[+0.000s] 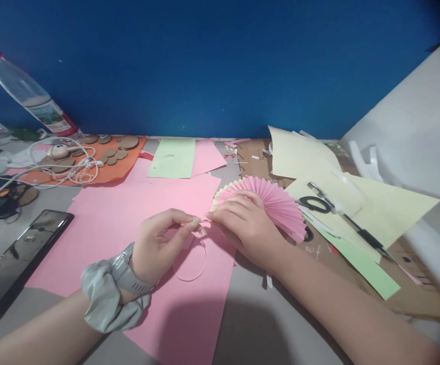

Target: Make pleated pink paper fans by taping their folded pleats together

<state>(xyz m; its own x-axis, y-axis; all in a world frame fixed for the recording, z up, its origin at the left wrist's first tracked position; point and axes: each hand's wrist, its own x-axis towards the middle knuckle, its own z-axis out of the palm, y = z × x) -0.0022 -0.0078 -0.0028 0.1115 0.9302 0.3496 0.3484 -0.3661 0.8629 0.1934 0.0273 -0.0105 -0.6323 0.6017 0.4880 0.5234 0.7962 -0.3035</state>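
A pleated paper fan point(283, 205), pink with a pale yellow section on its left, is spread half open under my right hand point(246, 223). The fingers of that hand curl over the folds, and its fingertips grip near the fan's narrow left end. Just left of there, my left hand point(161, 248) pinches a thin pale cord point(206, 263) between thumb and forefinger. The cord hangs in a loose loop over the pink paper point(129, 213). Exactly where cord and fan meet is hidden by my fingertips.
To the right, scissors point(315, 204) and a pen point(364, 234) lie on yellow paper point(402, 197) and cardboard point(296, 263). At left are a phone point(18, 263), tangled white cables point(83, 170), an orange sheet point(126, 165) with brown discs, and a bottle point(33, 96). A blue wall point(220, 66) stands behind.
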